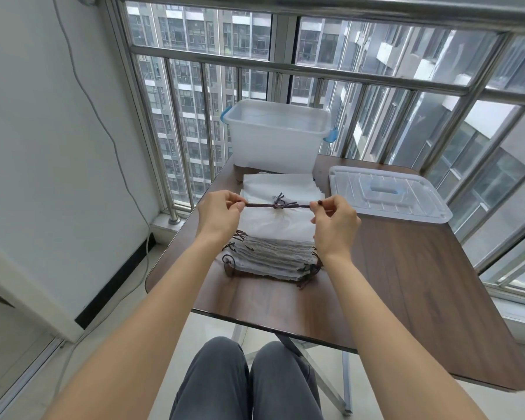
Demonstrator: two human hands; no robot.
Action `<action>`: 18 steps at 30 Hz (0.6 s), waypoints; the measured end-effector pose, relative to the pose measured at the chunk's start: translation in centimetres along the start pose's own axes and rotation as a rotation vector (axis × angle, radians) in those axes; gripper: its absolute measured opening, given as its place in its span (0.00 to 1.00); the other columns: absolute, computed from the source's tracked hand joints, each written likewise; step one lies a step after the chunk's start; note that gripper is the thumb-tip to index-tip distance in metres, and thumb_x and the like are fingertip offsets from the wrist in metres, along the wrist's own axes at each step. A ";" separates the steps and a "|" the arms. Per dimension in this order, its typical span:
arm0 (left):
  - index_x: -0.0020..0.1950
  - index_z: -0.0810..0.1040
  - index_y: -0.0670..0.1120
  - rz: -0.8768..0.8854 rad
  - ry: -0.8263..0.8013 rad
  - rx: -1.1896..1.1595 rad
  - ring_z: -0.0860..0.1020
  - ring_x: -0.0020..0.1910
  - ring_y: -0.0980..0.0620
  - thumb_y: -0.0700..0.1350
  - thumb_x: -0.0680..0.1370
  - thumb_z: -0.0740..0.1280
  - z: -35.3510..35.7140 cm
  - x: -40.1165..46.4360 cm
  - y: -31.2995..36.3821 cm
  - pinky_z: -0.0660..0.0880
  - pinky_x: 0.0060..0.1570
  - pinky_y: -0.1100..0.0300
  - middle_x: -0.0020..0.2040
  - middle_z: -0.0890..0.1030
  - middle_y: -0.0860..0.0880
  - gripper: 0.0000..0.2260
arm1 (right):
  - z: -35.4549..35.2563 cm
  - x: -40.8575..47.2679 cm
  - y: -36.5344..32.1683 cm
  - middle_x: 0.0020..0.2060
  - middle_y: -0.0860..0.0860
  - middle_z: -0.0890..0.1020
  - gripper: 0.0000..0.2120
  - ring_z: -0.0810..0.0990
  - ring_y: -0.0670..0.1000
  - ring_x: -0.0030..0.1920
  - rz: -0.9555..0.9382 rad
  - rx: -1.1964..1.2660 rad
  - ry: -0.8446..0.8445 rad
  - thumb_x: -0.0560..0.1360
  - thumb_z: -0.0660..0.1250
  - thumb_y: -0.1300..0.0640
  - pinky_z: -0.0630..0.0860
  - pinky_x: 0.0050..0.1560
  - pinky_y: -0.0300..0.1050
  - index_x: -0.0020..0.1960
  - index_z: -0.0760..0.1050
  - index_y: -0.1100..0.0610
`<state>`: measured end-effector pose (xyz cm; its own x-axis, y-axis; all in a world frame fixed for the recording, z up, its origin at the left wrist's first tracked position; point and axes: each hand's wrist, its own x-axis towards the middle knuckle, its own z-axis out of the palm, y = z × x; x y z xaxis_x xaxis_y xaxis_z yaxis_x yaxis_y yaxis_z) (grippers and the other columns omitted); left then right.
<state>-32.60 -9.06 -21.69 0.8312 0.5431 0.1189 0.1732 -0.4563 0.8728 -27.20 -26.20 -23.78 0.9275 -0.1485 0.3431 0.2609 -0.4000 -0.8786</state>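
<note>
Fingers (236,205) of the left hand (219,215) and right hand (335,222) pinch the brown drawstring (262,205) taut, knot formed, above stacked pouches (273,259) near the left edge of the bench (406,268); tying looks nearly done, packing the storage bin (273,140) likely remains.

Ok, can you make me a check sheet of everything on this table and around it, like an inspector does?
Surface: dark wooden table with rounded corners, on metal legs.
Job's things: brown cord, knotted in its middle, pulled straight above a stack of white drawstring bags.
Clutter: clear plastic bin with blue handles at the far edge, open; its lid lies flat to the right.
Hands: left hand and right hand each pinch one end of the cord.
Cables: thin grey cable runs down the white wall on the left.
Surroundings: metal railing, tall buildings outside; knees in grey trousers.
</note>
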 end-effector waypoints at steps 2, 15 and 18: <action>0.47 0.79 0.46 -0.003 -0.083 -0.048 0.76 0.42 0.52 0.41 0.78 0.65 -0.1 0.0 -0.2 0.73 0.49 0.59 0.43 0.80 0.46 0.03 | -0.3 0.3 0.4 0.36 0.52 0.80 0.08 0.79 0.43 0.28 0.011 -0.008 -0.065 0.75 0.67 0.57 0.76 0.37 0.46 0.40 0.71 0.59; 0.44 0.72 0.43 -0.159 -0.061 -0.169 0.71 0.39 0.51 0.51 0.80 0.61 0.6 0.8 -0.5 0.70 0.46 0.55 0.37 0.72 0.50 0.11 | -0.5 1.0 -1.2 0.34 0.55 0.74 0.06 0.77 0.49 0.28 0.073 0.101 -0.290 0.81 0.54 0.57 0.76 0.27 0.37 0.48 0.64 0.60; 0.43 0.72 0.42 -0.320 -0.108 -0.174 0.71 0.38 0.47 0.55 0.80 0.56 0.9 1.6 0.5 0.72 0.46 0.55 0.39 0.72 0.45 0.18 | -0.3 1.2 -1.8 0.33 0.52 0.74 0.07 0.78 0.49 0.31 0.087 0.211 -0.242 0.81 0.55 0.58 0.80 0.36 0.42 0.46 0.65 0.60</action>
<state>-30.74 -9.03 -21.46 0.8019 0.5573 -0.2153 0.3487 -0.1440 0.9261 -26.66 -25.94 -21.66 0.9788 0.0550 0.1972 0.2042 -0.1949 -0.9593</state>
